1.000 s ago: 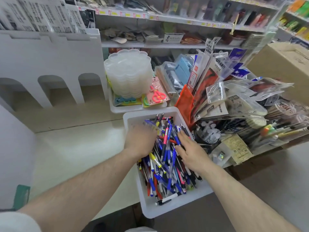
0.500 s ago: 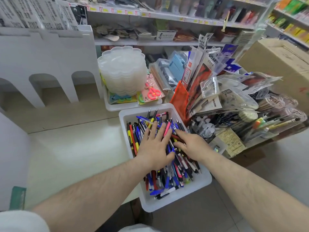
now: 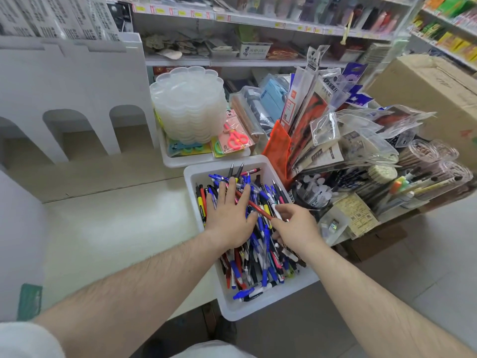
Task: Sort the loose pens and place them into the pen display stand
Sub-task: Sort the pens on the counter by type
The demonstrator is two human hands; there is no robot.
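A white plastic bin (image 3: pixel 260 307) stands on the counter edge, heaped with several loose pens (image 3: pixel 258 264) in blue, red, black and yellow. My left hand (image 3: pixel 229 215) lies flat on the pile with its fingers spread and straight. My right hand (image 3: pixel 294 228) sits just to its right, fingers pinching the near end of a red pen (image 3: pixel 254 206) that slants up and left under my left fingers. The white pen display stand (image 3: pixel 77 99), with arched openings along its front, stands at the back left.
A stack of clear flower-shaped trays (image 3: pixel 188 104) sits in a white tray behind the bin. Packaged stationery (image 3: pixel 335 130) crowds the right side, with a cardboard box (image 3: pixel 433 94) behind it. Store shelves (image 3: pixel 258 16) line the back. The pale counter (image 3: pixel 116 228) stretches left of the bin.
My left hand has spread flat on the pens. My right hand has drawn back slightly and taken hold of a red pen, lifting its end from the pile.
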